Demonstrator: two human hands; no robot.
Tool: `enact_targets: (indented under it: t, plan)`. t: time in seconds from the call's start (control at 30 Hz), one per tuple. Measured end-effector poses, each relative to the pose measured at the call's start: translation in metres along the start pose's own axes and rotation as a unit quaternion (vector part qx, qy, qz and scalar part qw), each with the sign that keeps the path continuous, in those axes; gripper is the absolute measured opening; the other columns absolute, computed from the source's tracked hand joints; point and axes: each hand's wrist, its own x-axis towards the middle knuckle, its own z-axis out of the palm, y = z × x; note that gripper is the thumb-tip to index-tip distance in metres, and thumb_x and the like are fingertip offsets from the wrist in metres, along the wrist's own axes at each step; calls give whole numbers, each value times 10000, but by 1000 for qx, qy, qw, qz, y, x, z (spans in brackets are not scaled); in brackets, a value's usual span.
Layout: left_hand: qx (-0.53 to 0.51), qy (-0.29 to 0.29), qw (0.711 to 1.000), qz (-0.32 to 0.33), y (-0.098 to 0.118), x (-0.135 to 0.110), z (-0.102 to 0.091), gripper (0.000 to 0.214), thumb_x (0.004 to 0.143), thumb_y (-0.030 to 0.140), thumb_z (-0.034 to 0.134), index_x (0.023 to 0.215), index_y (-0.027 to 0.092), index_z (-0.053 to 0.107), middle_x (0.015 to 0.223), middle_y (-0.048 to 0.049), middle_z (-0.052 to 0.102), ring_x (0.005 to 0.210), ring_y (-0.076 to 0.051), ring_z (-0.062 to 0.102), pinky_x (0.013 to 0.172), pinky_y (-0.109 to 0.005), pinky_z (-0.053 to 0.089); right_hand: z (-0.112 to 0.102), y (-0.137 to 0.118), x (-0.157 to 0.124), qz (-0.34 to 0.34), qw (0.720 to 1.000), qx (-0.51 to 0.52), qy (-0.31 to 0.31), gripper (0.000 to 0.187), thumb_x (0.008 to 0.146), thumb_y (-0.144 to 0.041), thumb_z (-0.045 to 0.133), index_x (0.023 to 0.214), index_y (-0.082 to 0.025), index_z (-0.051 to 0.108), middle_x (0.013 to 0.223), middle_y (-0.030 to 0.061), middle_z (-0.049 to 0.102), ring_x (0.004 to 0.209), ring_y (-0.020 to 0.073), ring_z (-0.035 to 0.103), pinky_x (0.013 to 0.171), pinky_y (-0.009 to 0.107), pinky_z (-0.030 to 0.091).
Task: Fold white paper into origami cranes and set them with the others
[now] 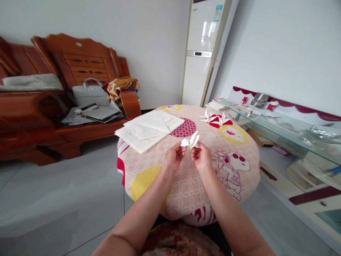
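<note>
The left hand (pixel 176 155) and the right hand (pixel 201 155) meet near the middle of a round worktop (pixel 183 188) covered in pink patterned cloth, each pinching one side of a small white folded-paper bird (pixel 190 141) between thumb and fingers. The bird is held up in front of the person, its pointed parts rising between the two hands. Just beyond the left hand, a stack of white printed sheets (pixel 144 144) lies on the cloth, with a loose, creased white paper sheet (pixel 154 128) on top. Farther back on the right, two white folded-paper cranes (pixel 221 120) stand near each other over a red patch of the cloth. Beside the worktop on the right is a clear glass-topped cabinet (pixel 282 132); on the left, a reddish-brown carved wooden seat (pixel 80 57) bears a pale grey handled bag (pixel 90 95).
</note>
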Motion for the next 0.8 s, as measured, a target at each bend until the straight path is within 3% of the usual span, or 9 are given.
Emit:
enact_targets:
  t: [0.07, 0.13, 0.23, 0.3, 0.4, 0.47, 0.6, 0.7, 0.8]
  plan:
    - [110, 10, 988, 107, -1, 2, -5, 155, 884, 200, 571, 898, 103, 691, 805, -85, 718, 662, -137, 685, 588, -210, 545, -1, 1, 0, -50, 997, -52, 36, 263, 771, -360, 585, 598, -161, 582, 417, -8, 565, 302, 99, 451, 296, 204, 289]
    - [248, 23, 932, 261, -1, 2, -10, 243, 866, 175, 527, 1032, 130, 700, 1003, -102, 732, 897, -195, 708, 770, -301, 580, -3, 2, 1, -105, 985, -120, 71, 296, 767, -385, 588, 565, -170, 565, 404, -13, 554, 305, 101, 455, 301, 202, 291]
    - [455, 2, 766, 454, 2, 1, -16, 562, 747, 22, 436, 1253, 165, 635, 1311, -93, 641, 1255, -227, 571, 1086, -422, 451, -7, 4, 3, -157, 956, -229, 89, 346, 783, -412, 571, 525, -182, 552, 389, -16, 543, 311, 109, 465, 325, 207, 316]
    - [543, -26, 661, 517, 2, -1, -17, 759, 666, -26, 409, 1385, 180, 532, 1459, -76, 525, 1400, -226, 425, 1196, -458, 311, -9, 5, 5, -177, 934, -296, 88, 387, 805, -413, 543, 489, -190, 538, 383, -10, 541, 310, 111, 466, 353, 215, 340]
    - [598, -10, 572, 561, 2, -5, -15, 866, 664, -27, 429, 1500, 195, 368, 1575, -77, 361, 1490, -249, 252, 1229, -514, 193, -13, 6, 8, -210, 902, -367, 84, 431, 830, -414, 509, 457, -198, 527, 378, 1, 536, 337, 124, 494, 407, 228, 376]
    - [618, -1, 544, 568, 2, -6, -14, 860, 692, -11, 456, 1515, 208, 333, 1606, -78, 295, 1505, -260, 202, 1226, -525, 182, -14, 6, 9, -229, 886, -395, 80, 436, 834, -412, 497, 456, -199, 533, 383, 7, 537, 372, 135, 522, 438, 233, 389]
    - [653, -32, 513, 557, 0, -3, -17, 710, 723, 8, 489, 1409, 192, 484, 1545, -96, 411, 1475, -259, 289, 1213, -525, 213, -13, 5, 8, -233, 879, -410, 68, 416, 818, -404, 508, 463, -190, 551, 391, 7, 537, 388, 133, 518, 439, 232, 379]
    - [677, -22, 501, 538, 0, -1, -21, 537, 747, 28, 520, 1255, 173, 610, 1523, -119, 440, 1456, -275, 327, 1204, -546, 214, -10, 3, 4, -183, 916, -352, 60, 381, 788, -411, 534, 482, -185, 555, 392, -1, 536, 357, 125, 494, 392, 225, 350]
    - [699, 16, 494, 516, 2, -3, -21, 416, 767, 74, 571, 1149, 208, 666, 1588, -95, 332, 1488, -309, 246, 1197, -576, 195, -4, 1, 0, -106, 962, -248, 34, 324, 746, -415, 568, 529, -175, 566, 409, -3, 553, 328, 116, 475, 345, 215, 312]
